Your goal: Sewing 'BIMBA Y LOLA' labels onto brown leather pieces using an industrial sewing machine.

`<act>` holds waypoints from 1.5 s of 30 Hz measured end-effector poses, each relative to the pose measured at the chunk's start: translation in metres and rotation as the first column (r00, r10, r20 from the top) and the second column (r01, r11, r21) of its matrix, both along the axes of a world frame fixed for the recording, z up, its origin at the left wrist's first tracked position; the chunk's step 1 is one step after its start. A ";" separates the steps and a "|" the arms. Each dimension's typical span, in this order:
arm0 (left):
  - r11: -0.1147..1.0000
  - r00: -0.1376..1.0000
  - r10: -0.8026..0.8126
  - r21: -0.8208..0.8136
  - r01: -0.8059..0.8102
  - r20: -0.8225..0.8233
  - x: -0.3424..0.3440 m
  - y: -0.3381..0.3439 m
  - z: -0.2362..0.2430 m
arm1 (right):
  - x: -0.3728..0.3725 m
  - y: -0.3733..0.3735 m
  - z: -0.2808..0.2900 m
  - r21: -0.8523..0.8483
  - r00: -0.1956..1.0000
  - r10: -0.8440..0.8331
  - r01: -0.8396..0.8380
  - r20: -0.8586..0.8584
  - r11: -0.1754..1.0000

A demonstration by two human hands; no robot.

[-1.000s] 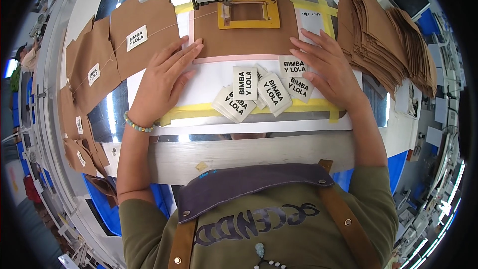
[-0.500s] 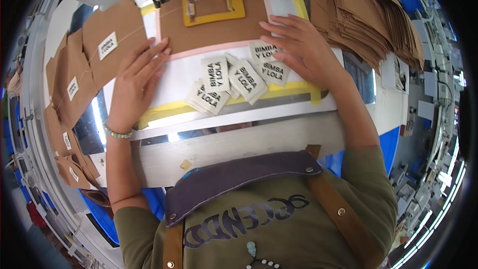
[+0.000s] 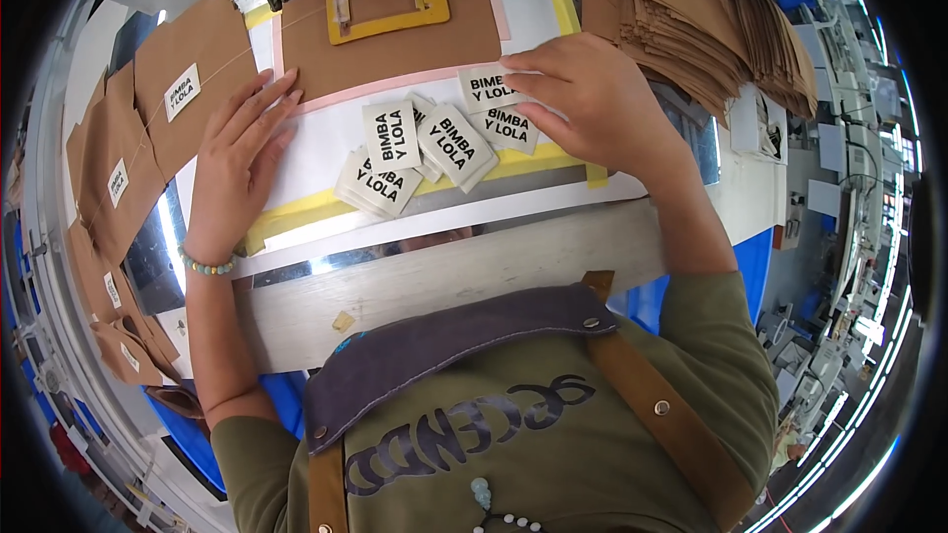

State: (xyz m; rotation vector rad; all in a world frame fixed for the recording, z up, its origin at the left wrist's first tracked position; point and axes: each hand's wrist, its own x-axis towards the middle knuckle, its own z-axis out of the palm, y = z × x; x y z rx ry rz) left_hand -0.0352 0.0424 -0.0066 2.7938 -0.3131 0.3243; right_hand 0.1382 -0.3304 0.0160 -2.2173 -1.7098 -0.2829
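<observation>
Here, left of the left hand [image 3: 237, 158], some brown panels [image 3: 197, 47] carry each a white label — this portion looks done, and a thin thread [image 3: 234, 59] runs over them. The left hand lies flat and spread, gripping nothing, its fingertips at the left edge of the middle panel [image 3: 395, 64]. This panel, between the hands and further away, is smooth and matte like card; under the rigid yellow frame [image 3: 390, 28], its visible surface shows no label. Closer than the fingertips are the loose labels [image 3: 454, 148], small pale squares with crisp edges. The right hand [image 3: 597, 104] bends its fingers over the upper right label [image 3: 482, 89]; whether they pinch it, I cannot tell. Beyond this hand, rightward, the thick brown stack [image 3: 652, 20] — slightly wavy sheets, no labels visible — seems to remain.
</observation>
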 end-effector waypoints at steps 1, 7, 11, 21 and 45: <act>1.000 1.000 0.002 -0.027 -0.003 -0.011 0.001 0.000 0.001 | 0.001 -0.001 -0.002 0.000 1.000 -0.009 0.009 0.004 1.000; 0.989 0.998 -0.011 -0.144 0.019 0.057 0.002 -0.005 0.021 | 0.008 0.019 0.014 0.131 0.989 -0.065 0.048 0.135 0.990; 0.979 0.990 -0.115 -0.162 0.127 0.083 0.012 -0.020 0.035 | 0.025 0.053 0.016 0.279 0.964 -0.098 0.026 0.247 0.960; 0.988 0.975 -0.152 0.053 0.145 0.160 0.052 -0.035 0.024 | 0.044 0.126 -0.030 0.057 0.881 -0.005 -0.025 0.473 0.998; 0.985 0.993 -0.114 -0.126 0.116 0.018 0.079 -0.021 0.000 | 0.053 0.088 -0.026 0.058 0.993 0.083 -0.088 0.083 0.994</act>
